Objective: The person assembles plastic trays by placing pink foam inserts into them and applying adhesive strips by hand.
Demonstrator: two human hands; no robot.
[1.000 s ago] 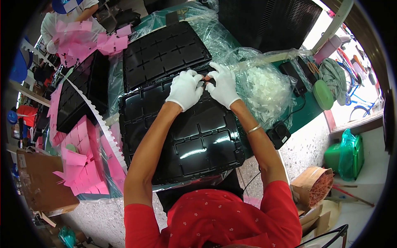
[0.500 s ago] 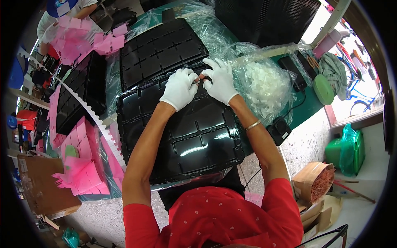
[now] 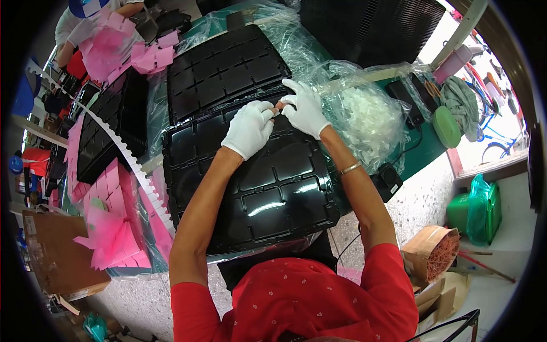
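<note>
Left hand (image 3: 249,129) and right hand (image 3: 306,106), both in white gloves, fingertips meeting on a small orange piece (image 3: 278,106), too small to identify. Beneath them: glossy black moulded tray (image 3: 268,194). Second black tray (image 3: 225,71) behind. Clear bag of white parts (image 3: 370,117) at right. Pink sheets (image 3: 111,233) at left.

Small piece too tiny to identify
Pinched between the gloved left hand (image 3: 249,130) and right hand (image 3: 306,108), the small orange piece (image 3: 278,106) is mostly covered by fingertips
</note>
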